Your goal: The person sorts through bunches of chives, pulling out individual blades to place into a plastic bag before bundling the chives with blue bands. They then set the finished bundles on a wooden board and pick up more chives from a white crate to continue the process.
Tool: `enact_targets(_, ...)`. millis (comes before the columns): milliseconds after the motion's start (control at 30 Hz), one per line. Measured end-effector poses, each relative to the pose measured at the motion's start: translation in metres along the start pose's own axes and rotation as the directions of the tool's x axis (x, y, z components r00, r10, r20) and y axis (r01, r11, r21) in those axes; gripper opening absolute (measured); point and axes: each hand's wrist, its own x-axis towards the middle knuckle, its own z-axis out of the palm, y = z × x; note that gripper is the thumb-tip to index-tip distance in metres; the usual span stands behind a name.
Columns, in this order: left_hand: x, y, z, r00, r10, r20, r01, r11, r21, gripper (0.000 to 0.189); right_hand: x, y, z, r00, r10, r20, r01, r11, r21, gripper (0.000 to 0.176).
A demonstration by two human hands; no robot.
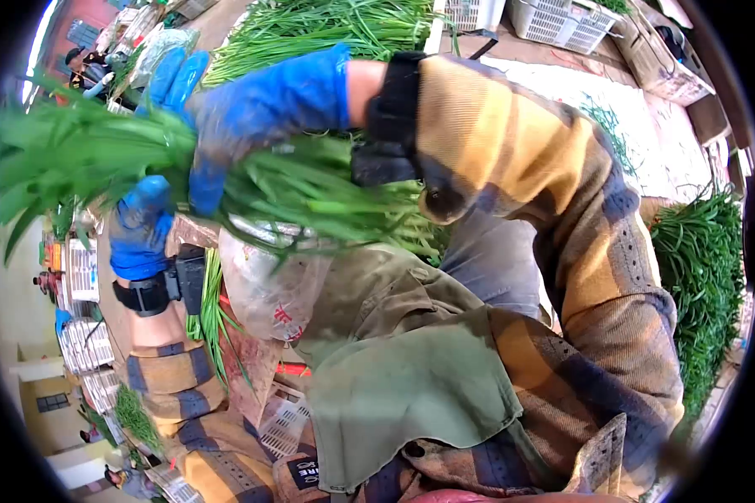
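Observation:
A long bunch of green leafy stalks [310, 189] stretches across the upper left and middle, its leafy left end blurred by motion. My right hand [235, 117], in a dirty blue glove, comes from the right and is closed over the bunch. Below the leaves, my left hand [143, 218], also blue-gloved, has its fingers bent up against the bunch's underside. The right part of the bunch lies above my lap. A clear plastic bag [273, 281] with red print is just under it. More green stalks [212, 314] lie beside my left wrist.
A large pile of green stalks [327, 29] lies at the top, near white crates [562, 27]. Another tall green pile [696, 285] stands at the right. A white sheet [562, 84] holds loose stalks. A person [80, 71] is at the upper left. White crates [85, 344] line the left.

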Motion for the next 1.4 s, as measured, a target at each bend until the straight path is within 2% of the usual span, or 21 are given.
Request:
enact_targets(100,-0.007,-0.02,0.026,0.97,0.01,-0.241,-0.006,1.0,0.017,0.03,-0.004,0.025,0.007,0.996,-0.034,0.08,0.019,0.983,0.18,0.05)
enact_targets(200,-0.011,-0.015,0.086,0.988,0.15,-0.038,-0.154,0.972,-0.176,0.031,-0.007,0.054,0.005,0.993,-0.088,0.084,0.046,0.911,0.41,0.049)
enact_targets(300,-0.02,-0.021,0.033,0.983,0.174,-0.064,-0.185,0.892,-0.412,0.023,-0.018,0.082,-0.006,0.989,-0.151,0.006,0.116,0.783,0.611,0.047)
enact_targets(333,-0.024,-0.022,0.012,0.98,0.187,-0.072,-0.199,0.855,-0.479,0.021,-0.025,0.087,-0.01,0.985,-0.171,-0.027,0.156,0.804,0.573,0.047)
enact_targets(367,-0.03,-0.021,-0.005,0.968,0.193,-0.157,-0.245,0.857,-0.454,0.022,-0.034,0.074,-0.017,1.0,-0.023,-0.017,0.027,0.943,0.333,0.047)
enact_targets(400,-0.038,-0.02,-0.015,0.955,0.199,-0.221,-0.28,0.851,-0.444,0.022,-0.037,0.089,-0.025,0.96,-0.277,-0.032,0.271,0.955,-0.123,0.045)
enact_targets(467,-0.05,-0.021,-0.03,0.933,0.211,-0.293,-0.324,0.847,-0.421,0.022,-0.047,0.091,-0.01,0.985,-0.105,-0.133,0.137,0.956,0.259,0.044)
enact_targets(533,-0.059,-0.023,-0.038,0.922,0.232,-0.311,-0.349,0.845,-0.405,0.023,-0.047,0.086,0.013,0.975,-0.143,-0.172,0.188,0.94,0.285,0.042)
enact_targets(567,-0.062,-0.024,-0.04,0.918,0.241,-0.316,-0.359,0.844,-0.398,0.023,-0.047,0.075,0.02,0.967,-0.217,-0.134,0.215,0.976,-0.027,0.045)
enact_targets(600,-0.063,-0.025,-0.042,0.918,0.253,-0.304,-0.365,0.839,-0.404,0.023,-0.041,0.082,0.031,0.948,-0.298,-0.111,0.289,0.953,-0.089,0.049)
enact_targets(700,-0.07,-0.029,-0.047,0.91,0.29,-0.296,-0.395,0.826,-0.402,0.027,-0.028,0.077,0.057,0.946,-0.286,-0.151,0.251,0.944,-0.215,0.049)
enact_targets(800,-0.077,-0.031,-0.051,0.89,0.278,-0.361,-0.412,0.829,-0.378,0.027,-0.02,0.078,0.07,0.921,-0.324,-0.219,0.189,0.859,-0.475,0.042)
enact_targets(833,-0.08,-0.034,-0.052,0.878,0.272,-0.394,-0.418,0.836,-0.355,0.027,-0.016,0.088,0.074,0.858,-0.426,-0.286,0.269,0.848,-0.456,0.033)
enact_targets(933,-0.088,-0.037,-0.057,0.888,0.181,-0.424,-0.37,0.828,-0.422,0.026,-0.006,0.097,0.073,0.872,-0.343,-0.35,0.252,0.926,-0.28,0.02)
enact_targets(967,-0.091,-0.038,-0.06,0.886,0.176,-0.429,-0.367,0.832,-0.417,0.025,-0.005,0.094,0.073,0.868,-0.297,-0.397,0.132,0.91,-0.392,0.014)
enact_targets(1067,-0.096,-0.04,-0.064,0.871,0.186,-0.454,-0.377,0.847,-0.375,0.02,0.009,0.095,0.077,0.841,-0.036,-0.54,0.025,0.999,-0.028,0.015)
enact_targets(1100,-0.095,-0.041,-0.06,0.858,0.204,-0.471,-0.39,0.856,-0.34,0.018,0.012,0.092,0.077,0.838,0.11,-0.534,0.059,0.955,0.29,0.016)
enact_targets(1167,-0.092,-0.041,-0.05,0.771,0.199,-0.605,-0.419,0.874,-0.247,0.014,0.014,0.084,0.072,0.855,0.194,-0.48,0.061,0.883,0.465,0.015)
enact_targets(1267,-0.093,-0.044,-0.047,0.811,0.244,-0.532,-0.439,0.854,-0.279,0.015,0.005,0.072,0.063,0.891,0.235,-0.388,0.082,0.757,0.648,0.013)
enact_targets(1333,-0.092,-0.046,-0.038,0.783,0.246,-0.571,-0.459,0.848,-0.263,0.017,-0.005,0.069,0.057,0.919,0.224,-0.324,0.097,0.668,0.737,0.013)
enact_targets(1400,-0.092,-0.046,-0.038,0.76,0.254,-0.599,-0.468,0.852,-0.233,0.018,-0.015,0.076,0.045,0.918,0.207,-0.339,0.097,0.711,0.697,0.018)
